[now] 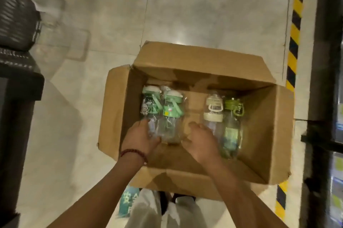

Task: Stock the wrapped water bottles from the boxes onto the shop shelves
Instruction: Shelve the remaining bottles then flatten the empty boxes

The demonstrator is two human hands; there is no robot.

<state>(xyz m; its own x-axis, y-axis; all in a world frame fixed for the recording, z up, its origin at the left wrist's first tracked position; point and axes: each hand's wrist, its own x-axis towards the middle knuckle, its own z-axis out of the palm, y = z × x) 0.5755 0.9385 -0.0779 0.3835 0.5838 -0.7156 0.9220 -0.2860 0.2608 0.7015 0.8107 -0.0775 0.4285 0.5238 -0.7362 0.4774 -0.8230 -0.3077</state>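
Head view, looking down into an open cardboard box [267, 134] on a pale tiled floor [111, 23]. Both bare forearms reach from the near edge into the box. Left hand [139, 137], with a dark red bead bracelet [133, 153] at the wrist, lies palm down with fingers curled over the base of the left pair of wrapped bottles, gripping the far-left green-lidded bottle [148, 105]; its twin, the second green-lidded bottle [171, 114], lies touching beside it. Right hand [201, 140] curls its fingers at the base of the cream-lidded bottle [213, 110], touching its wrap; whether it fully clasps the bottle cannot be told. Just right of that lies the lime-lidded bottle [233, 125]. All four bottles lie flat on the box bottom, lids toward the far wall, in two pairs with bare cardboard between. A black slatted crate [16, 21] stands far left; yellow-and-black hazard tape [295, 32] runs along the right.
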